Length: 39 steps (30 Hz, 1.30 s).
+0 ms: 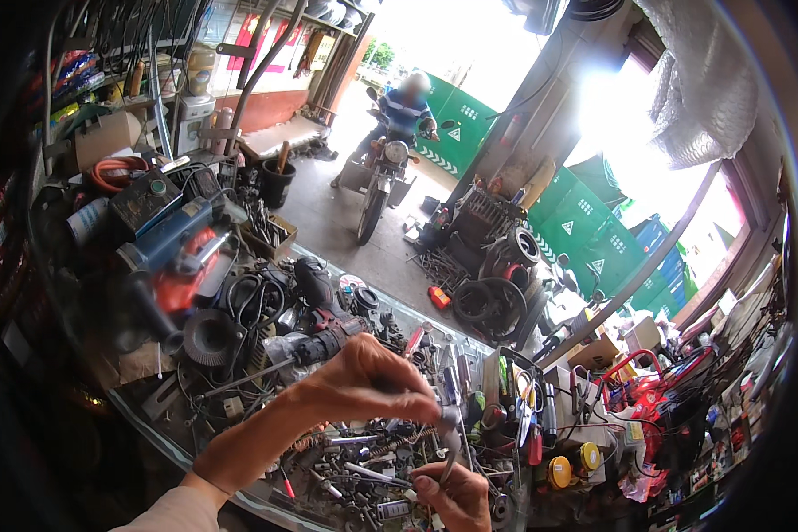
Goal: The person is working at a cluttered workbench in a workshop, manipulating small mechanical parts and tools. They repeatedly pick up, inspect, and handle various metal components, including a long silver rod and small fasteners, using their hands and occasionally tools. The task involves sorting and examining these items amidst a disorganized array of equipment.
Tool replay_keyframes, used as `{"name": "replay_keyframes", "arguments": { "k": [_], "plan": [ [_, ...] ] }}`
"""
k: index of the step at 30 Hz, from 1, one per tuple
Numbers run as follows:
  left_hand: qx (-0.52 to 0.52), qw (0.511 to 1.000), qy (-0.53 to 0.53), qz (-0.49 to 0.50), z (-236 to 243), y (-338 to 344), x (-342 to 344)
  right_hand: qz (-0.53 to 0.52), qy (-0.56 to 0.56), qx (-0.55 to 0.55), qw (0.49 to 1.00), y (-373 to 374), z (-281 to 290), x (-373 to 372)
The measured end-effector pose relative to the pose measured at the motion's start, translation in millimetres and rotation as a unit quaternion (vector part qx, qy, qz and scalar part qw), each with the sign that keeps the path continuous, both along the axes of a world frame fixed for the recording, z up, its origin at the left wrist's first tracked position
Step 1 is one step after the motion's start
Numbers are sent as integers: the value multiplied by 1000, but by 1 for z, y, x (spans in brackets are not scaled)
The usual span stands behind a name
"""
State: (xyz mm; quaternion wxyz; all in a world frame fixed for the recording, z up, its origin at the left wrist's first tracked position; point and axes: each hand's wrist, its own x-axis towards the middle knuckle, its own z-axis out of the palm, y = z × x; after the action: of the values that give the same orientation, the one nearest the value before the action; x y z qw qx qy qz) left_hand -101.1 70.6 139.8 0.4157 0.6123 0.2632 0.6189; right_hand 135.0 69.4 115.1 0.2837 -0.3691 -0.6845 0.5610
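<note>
My left hand (363, 381) reaches in from the lower left above the cluttered bench. Its bent fingers close on the upper end of a shiny, slightly curved metal part (451, 441), whose exact kind I cannot make out. Lower down, my right hand (457, 496) pinches the bottom end of that part between thumb and fingers. The left fingertips are a little blurred. Beneath both hands lie loose bolts, sockets, coil springs (408, 440) and other small metal pieces. A power drill (328, 341) with a long bit rests just beyond my left wrist.
A tray (490, 377) with scissors (525, 408) and screwdrivers stands to the right, near yellow-lidded jars (559, 472). Left are a round wire brush (207, 338) and a blue motor-like cylinder (173, 232). Past the bench, a helmeted person sits on a motorcycle (381, 177); tyres (474, 301) lie nearby.
</note>
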Motion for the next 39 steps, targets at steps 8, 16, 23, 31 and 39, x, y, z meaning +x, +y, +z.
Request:
{"name": "replay_keyframes", "arguments": {
  "k": [8, 16, 23, 31, 39],
  "plan": [
    [92, 973, 104, -184, -9, -4, 1, 53, -71, 143, 986, 50, -2, 17],
    [126, 900, 414, -47, -1, -12, 2, -112, -219, 526, 814, 60, 22, 9],
    [-51, 828, 494, 260, -12, -2, 12, -236, -321, 635, 662, 32, 36, 6],
    [-68, 958, 79, 267, -17, 13, 18, -119, -234, 350, 899, 2, 1, -1],
    [47, 968, 158, -191, -5, 2, -8, 142, -63, 99, 983, 40, -10, 5]
  ]
}}
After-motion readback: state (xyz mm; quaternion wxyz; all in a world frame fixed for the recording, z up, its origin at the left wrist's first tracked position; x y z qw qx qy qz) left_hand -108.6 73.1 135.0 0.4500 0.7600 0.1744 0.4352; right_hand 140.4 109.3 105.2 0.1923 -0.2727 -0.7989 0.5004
